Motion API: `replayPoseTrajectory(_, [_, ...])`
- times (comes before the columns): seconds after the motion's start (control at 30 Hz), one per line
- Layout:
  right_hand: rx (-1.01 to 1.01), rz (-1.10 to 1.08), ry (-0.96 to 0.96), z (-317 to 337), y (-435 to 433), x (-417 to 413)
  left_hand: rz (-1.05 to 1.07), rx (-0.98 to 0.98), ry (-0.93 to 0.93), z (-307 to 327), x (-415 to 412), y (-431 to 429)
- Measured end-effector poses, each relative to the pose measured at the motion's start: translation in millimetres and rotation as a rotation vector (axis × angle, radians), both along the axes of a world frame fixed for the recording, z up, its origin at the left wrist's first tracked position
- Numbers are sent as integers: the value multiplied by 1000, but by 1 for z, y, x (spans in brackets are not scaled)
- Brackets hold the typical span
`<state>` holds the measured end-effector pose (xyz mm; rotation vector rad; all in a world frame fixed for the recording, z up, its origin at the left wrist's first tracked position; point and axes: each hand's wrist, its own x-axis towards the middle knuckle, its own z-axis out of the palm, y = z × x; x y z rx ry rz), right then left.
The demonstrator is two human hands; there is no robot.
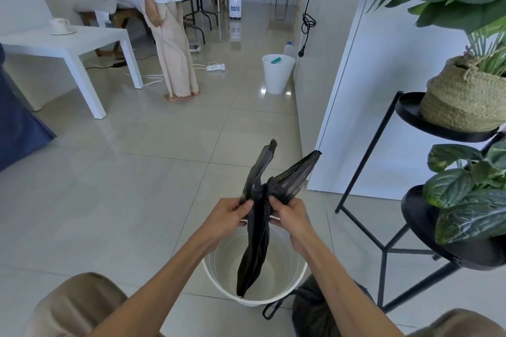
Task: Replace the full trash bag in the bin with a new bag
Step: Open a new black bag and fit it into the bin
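Nearest, a dark full trash bag [306,309] sits on the floor just right of the white bin [257,302]. It is half hidden behind the right forearm and cut off by the bottom edge. Above the bin, the left hand [228,215] and right hand [291,217] each pinch the still-folded black new bag [256,249]. Its tail hangs over the bin's mouth, though whether it dips inside is unclear. Far left, a standing person [175,44] is cut off above the chest.
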<state>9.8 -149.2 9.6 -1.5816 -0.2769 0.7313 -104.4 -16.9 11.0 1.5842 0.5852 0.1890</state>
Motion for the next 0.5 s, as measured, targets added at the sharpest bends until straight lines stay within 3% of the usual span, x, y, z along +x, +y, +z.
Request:
replayPoseTrajectory(0.2, [-129,-102,-14,-12,-19,33,370,-9,-9,-13,-13,24])
replayPoseTrajectory(0.37, [-179,-164,-54,-18,-21,51,508,67,54,-10,-22,37])
replayPoseTrajectory(0.5, [-165,-224,-63,-19,-22,56,459,163,83,-11,-31,41])
